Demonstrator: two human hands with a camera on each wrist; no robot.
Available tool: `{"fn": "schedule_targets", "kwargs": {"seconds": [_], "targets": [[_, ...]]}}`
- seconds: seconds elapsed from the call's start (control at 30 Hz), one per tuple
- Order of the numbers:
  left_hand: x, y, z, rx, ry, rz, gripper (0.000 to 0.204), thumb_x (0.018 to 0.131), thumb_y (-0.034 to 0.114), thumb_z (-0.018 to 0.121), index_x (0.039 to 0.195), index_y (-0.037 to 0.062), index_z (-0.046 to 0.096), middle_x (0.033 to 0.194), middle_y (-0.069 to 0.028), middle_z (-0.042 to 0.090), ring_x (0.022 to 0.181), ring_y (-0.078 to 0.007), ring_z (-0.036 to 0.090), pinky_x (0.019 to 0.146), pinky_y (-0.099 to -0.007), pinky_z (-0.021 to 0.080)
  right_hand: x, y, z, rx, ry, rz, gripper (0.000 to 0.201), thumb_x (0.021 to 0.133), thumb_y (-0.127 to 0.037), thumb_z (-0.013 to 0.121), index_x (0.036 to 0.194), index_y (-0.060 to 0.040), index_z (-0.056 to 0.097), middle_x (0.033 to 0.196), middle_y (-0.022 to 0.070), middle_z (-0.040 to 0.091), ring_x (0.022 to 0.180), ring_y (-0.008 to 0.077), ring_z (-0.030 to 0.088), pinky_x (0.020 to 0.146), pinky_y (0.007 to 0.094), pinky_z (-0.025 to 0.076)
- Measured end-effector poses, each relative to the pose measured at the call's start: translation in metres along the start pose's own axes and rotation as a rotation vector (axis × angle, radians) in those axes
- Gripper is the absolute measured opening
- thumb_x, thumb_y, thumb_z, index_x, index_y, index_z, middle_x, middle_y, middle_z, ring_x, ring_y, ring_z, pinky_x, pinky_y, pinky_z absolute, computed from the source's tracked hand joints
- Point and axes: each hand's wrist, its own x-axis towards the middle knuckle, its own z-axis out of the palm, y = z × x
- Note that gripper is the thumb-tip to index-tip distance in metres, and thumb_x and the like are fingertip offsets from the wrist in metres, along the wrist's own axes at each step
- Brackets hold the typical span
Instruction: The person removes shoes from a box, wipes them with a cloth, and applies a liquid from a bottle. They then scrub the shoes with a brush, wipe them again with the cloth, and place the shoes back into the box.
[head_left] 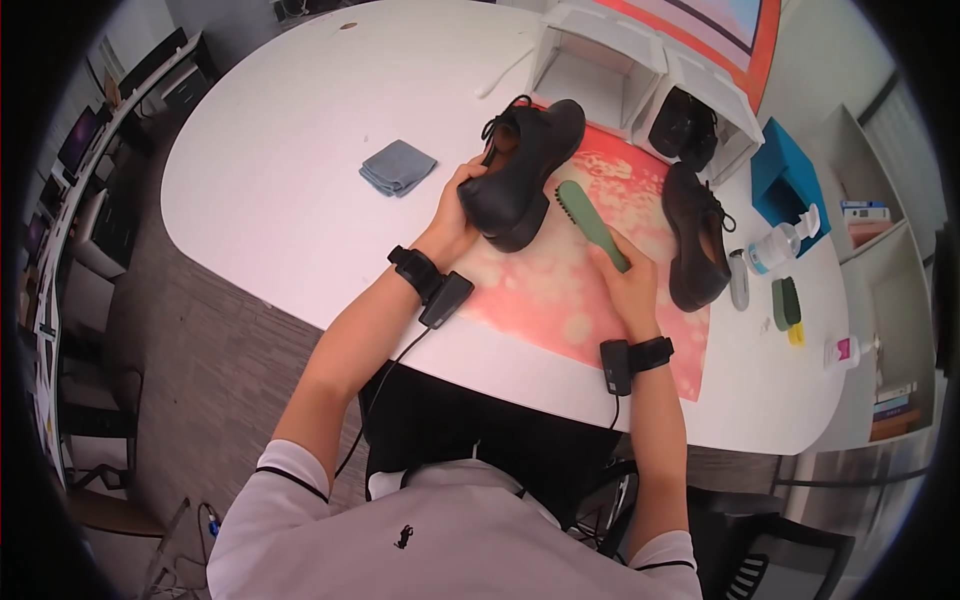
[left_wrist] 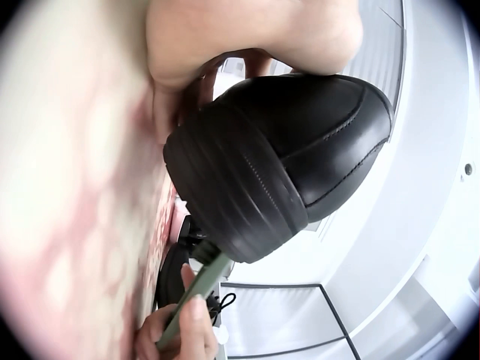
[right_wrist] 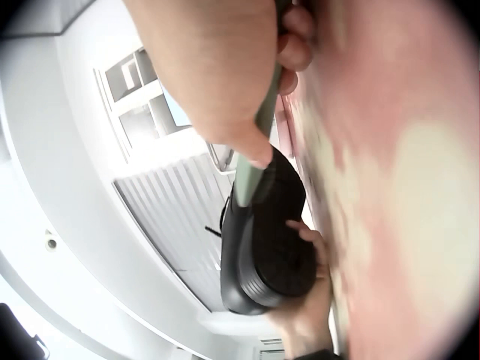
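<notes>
A black lace-up shoe (head_left: 522,180) is held above the mat by the left hand (head_left: 458,215), which grips it near the heel; in the left wrist view the shoe's heel (left_wrist: 236,180) fills the middle. The right hand (head_left: 630,280) grips a green brush (head_left: 592,222), its fingers curled round the handle, bristles facing the shoe. The right wrist view shows the brush (right_wrist: 249,180) overlapping the side of the shoe (right_wrist: 262,247); whether they touch I cannot tell. The other black shoe (head_left: 692,235) lies on the mat, right of the right hand.
A red patterned mat (head_left: 550,300) covers part of the white table (head_left: 290,130). A folded grey cloth (head_left: 398,167) lies left. White boxes (head_left: 592,75) stand behind, one with dark shoes (head_left: 684,125). On the right are a teal box (head_left: 785,180), pump bottle (head_left: 775,248) and second green brush (head_left: 785,304).
</notes>
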Motion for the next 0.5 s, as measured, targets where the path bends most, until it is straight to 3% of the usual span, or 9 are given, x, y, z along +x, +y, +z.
{"fn": "schedule_targets", "kwargs": {"seconds": [0.07,0.13,0.23,0.33,0.43,0.5], "targets": [[0.003,-0.001,-0.002,-0.03,-0.04,-0.007,0.053,0.094,0.025,0.046,0.144,0.006,0.043,0.135,-0.0114,0.058,0.118,-0.0222,0.06,0.105,-0.0355,0.046,0.002,-0.001,0.0,0.057,0.038,-0.026,0.041,0.088,-0.011,0.072,0.127,-0.0004,0.064,0.105,0.0123,0.073,0.093,0.0127,0.066,0.085,0.0275,0.051],[0.001,-0.002,-0.002,-0.005,-0.053,-0.035,0.053,0.092,0.027,0.05,0.141,0.0058,0.047,0.13,-0.0108,0.061,0.111,-0.0197,0.061,0.099,-0.0321,0.048,0.001,-0.002,0.008,0.192,0.08,-0.068,0.042,0.088,-0.011,0.072,0.127,0.0004,0.063,0.105,0.0122,0.073,0.093,0.0132,0.066,0.086,0.0276,0.051],[-0.003,0.001,0.002,-0.005,-0.053,-0.066,0.053,0.092,0.027,0.051,0.14,0.0044,0.048,0.128,-0.011,0.062,0.108,-0.0187,0.063,0.097,-0.0305,0.049,-0.003,-0.008,0.013,0.162,-0.124,-0.142,0.042,0.088,-0.012,0.072,0.127,0.0009,0.063,0.108,0.0108,0.073,0.095,0.0122,0.065,0.086,0.0274,0.051],[-0.003,0.001,0.005,0.028,-0.071,-0.039,0.056,0.092,0.024,0.048,0.145,0.0051,0.043,0.136,-0.0123,0.057,0.116,-0.0221,0.06,0.104,-0.0343,0.046,0.0,0.0,0.01,0.171,-0.055,0.012,0.044,0.088,-0.012,0.073,0.128,0.001,0.062,0.11,0.0099,0.072,0.097,0.0104,0.064,0.087,0.0273,0.05],[-0.002,0.002,0.006,0.024,-0.081,-0.01,0.057,0.093,0.024,0.045,0.147,0.0059,0.041,0.139,-0.0131,0.056,0.121,-0.0239,0.059,0.107,-0.0363,0.044,0.004,0.002,-0.002,0.008,0.022,0.148,0.044,0.089,-0.014,0.073,0.129,0.0013,0.062,0.109,0.0084,0.071,0.098,0.009,0.062,0.087,0.0264,0.049],[-0.002,0.003,0.007,0.016,-0.086,-0.005,0.057,0.093,0.024,0.045,0.147,0.0058,0.041,0.139,-0.0132,0.056,0.12,-0.0242,0.059,0.107,-0.0364,0.044,0.003,0.008,0.0,0.126,0.094,0.092,0.044,0.089,-0.014,0.072,0.129,0.0008,0.062,0.109,0.009,0.072,0.097,0.0094,0.062,0.087,0.0268,0.049]]}}
